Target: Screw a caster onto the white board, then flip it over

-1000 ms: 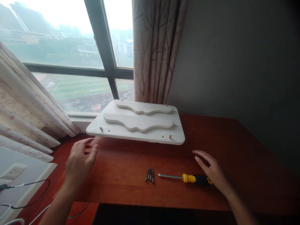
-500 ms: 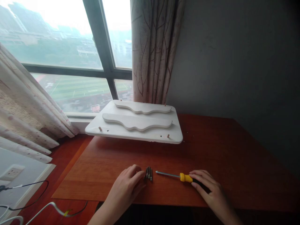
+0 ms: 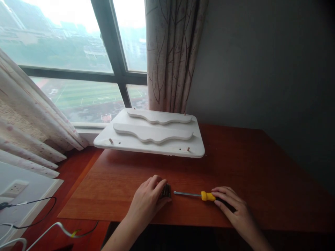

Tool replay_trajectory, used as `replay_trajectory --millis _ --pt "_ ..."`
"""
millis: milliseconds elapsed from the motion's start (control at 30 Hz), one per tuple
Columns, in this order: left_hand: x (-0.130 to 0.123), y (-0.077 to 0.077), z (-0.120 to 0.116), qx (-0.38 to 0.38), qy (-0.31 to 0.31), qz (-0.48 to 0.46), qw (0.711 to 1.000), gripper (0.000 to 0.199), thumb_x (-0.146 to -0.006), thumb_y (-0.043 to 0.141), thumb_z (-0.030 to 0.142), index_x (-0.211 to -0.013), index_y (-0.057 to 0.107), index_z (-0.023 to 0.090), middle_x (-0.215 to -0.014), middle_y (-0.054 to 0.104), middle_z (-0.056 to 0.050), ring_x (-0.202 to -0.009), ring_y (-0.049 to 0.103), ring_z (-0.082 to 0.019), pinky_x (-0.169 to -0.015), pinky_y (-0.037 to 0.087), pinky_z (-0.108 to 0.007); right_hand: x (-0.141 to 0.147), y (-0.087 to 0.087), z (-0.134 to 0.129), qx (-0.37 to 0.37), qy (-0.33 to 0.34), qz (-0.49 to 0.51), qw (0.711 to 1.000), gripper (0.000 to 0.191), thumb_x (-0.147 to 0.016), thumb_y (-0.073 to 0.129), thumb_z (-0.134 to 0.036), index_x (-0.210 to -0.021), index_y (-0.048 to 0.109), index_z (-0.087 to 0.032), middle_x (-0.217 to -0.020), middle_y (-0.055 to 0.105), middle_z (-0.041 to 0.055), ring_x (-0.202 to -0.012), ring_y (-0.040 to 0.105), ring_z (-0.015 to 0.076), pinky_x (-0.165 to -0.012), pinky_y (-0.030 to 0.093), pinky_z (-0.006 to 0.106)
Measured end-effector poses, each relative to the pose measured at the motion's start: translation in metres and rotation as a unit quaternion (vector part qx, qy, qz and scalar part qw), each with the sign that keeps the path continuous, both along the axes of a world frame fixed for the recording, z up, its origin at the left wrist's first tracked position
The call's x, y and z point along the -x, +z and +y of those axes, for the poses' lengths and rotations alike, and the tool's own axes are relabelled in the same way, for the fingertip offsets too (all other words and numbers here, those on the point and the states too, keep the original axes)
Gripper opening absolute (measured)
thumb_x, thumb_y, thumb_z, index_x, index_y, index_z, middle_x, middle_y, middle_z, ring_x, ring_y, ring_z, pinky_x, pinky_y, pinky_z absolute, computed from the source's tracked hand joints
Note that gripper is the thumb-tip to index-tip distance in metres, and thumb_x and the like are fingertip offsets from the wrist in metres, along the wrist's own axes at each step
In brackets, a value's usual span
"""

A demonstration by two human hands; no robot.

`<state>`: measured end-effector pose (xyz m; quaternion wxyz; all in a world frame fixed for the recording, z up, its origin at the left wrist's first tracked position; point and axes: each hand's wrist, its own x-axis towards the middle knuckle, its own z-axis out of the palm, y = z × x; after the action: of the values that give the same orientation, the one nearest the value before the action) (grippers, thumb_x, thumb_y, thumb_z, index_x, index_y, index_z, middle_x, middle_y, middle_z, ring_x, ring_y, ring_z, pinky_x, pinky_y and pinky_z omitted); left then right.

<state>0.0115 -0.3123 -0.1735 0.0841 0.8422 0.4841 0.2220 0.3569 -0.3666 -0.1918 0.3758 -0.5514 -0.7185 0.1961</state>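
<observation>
A few dark screws [image 3: 166, 190] lie side by side on the brown table. My left hand [image 3: 148, 197] is curled about them, its index finger at their far end and its thumb at the near end, hiding part of them. Just to their right is a screwdriver [image 3: 208, 196] with a yellow and black handle, flat on the wood, its shaft pointing left toward the screws. My right hand [image 3: 231, 205] closes over the handle's black rear part.
Behind my hands, a white board [image 3: 146, 148] with wooden pegs and two wavy white pieces [image 3: 154, 134] sits on the table [image 3: 117, 188]. A curtain [image 3: 171, 62] and window stand beyond. Cables [image 3: 61, 226] run at the lower left, near a wall socket [image 3: 17, 188].
My left hand has moved slightly right and forward, and its fingers and thumb now reach around the screws. My right hand and the screwdriver have hardly moved.
</observation>
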Motion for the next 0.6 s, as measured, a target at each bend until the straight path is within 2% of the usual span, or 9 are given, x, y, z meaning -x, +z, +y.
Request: replay_trajectory --millis 267,600 --pt "-0.001 0.004 -0.001 -0.004 -0.008 0.022 1.000 0.049 -0.077 0.086 0.032 -0.119 0.062 0.025 -0.110 0.067 -0.007 -0.092 0.068 -0.027 -0.078 0.058 -0.038 -0.003 0.001 0.000 0.007 -0.003 -0.007 1.000 0.020 -0.096 0.065 -0.033 -0.110 0.079 -0.034 -0.113 0.074 0.0059 -0.106 0.071 0.0243 -0.093 0.060 0.036" --pt "0.022 0.003 -0.004 -0.030 -0.012 -0.002 0.999 0.045 -0.081 0.082 0.029 -0.121 0.062 0.023 -0.109 0.066 -0.006 -0.094 0.069 -0.024 -0.078 0.057 -0.033 -0.002 0.002 0.001 -0.008 0.005 -0.011 1.000 0.020 -0.096 0.065 -0.028 -0.112 0.077 -0.031 -0.112 0.074 0.0051 -0.105 0.070 0.0207 -0.092 0.058 0.030"
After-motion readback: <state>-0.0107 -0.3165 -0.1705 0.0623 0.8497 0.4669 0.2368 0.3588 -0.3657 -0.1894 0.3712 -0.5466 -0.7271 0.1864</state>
